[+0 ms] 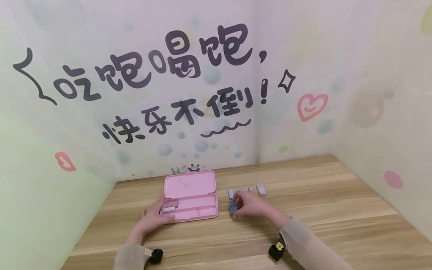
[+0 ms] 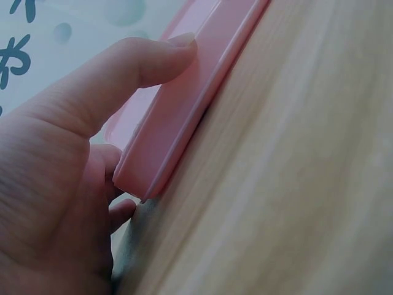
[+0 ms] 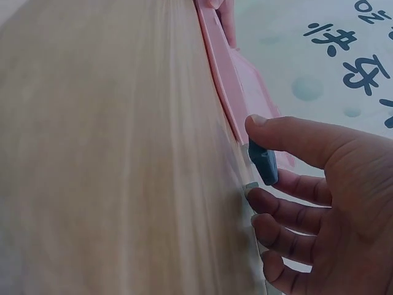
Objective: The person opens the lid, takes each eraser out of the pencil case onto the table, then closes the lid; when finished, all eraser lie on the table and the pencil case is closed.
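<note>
An open pink pencil case (image 1: 208, 216) lies on the table with its lid (image 1: 190, 183) tipped back. My left hand (image 1: 152, 219) grips its left end, the thumb (image 2: 175, 58) against the front wall and the other fingers around the side. A pinkish-brown block (image 1: 171, 203) and a white block (image 1: 170, 209) lie in its left part. To the right of the case, my right hand (image 1: 251, 204) pinches a small dark-blue block (image 3: 263, 163) between thumb and index finger, low over the table. The remaining fingers are loosely bent beside it.
Behind my right hand stands a row of small blocks: a light-blue one (image 1: 231, 194), a greenish one (image 1: 251, 189), a pale lilac one (image 1: 261, 189) and one partly hidden. Printed walls (image 1: 229, 150) border the wooden table (image 1: 216, 243) at the back and sides.
</note>
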The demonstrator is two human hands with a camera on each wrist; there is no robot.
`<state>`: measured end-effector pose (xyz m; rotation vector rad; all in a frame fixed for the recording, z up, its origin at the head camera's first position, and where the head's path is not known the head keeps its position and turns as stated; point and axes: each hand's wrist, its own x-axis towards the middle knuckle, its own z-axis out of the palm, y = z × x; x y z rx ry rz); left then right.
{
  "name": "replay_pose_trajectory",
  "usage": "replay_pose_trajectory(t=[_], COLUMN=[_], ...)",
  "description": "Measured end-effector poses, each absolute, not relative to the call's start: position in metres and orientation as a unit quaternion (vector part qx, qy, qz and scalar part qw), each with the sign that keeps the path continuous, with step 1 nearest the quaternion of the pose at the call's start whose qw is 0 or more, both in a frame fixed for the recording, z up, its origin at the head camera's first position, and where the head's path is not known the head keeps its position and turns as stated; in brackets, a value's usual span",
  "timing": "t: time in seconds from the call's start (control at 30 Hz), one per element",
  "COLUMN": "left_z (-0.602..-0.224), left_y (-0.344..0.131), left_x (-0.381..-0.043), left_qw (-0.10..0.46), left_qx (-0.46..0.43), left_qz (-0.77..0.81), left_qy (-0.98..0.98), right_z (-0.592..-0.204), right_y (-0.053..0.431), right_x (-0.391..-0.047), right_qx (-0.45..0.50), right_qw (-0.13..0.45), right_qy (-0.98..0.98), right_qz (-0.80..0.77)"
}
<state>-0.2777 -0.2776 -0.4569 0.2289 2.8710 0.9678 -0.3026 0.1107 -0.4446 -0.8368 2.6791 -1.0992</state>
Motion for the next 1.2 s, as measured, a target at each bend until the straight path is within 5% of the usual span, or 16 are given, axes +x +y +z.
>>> replay_pose_trajectory(t=[1.2], left_z=[-0.456], left_y=[-0.2773], left_x=[-0.2762], left_qw=[0.06], left_qx=[0.073], left_qz=[0.317], left_qy=[0.944], right_z=[-0.4491], right_y=[0.1099], right_x=[-0.3033], right_qx=[-0.266], right_qw=[0.077], right_qy=[0.892], right_qz=[-0.357])
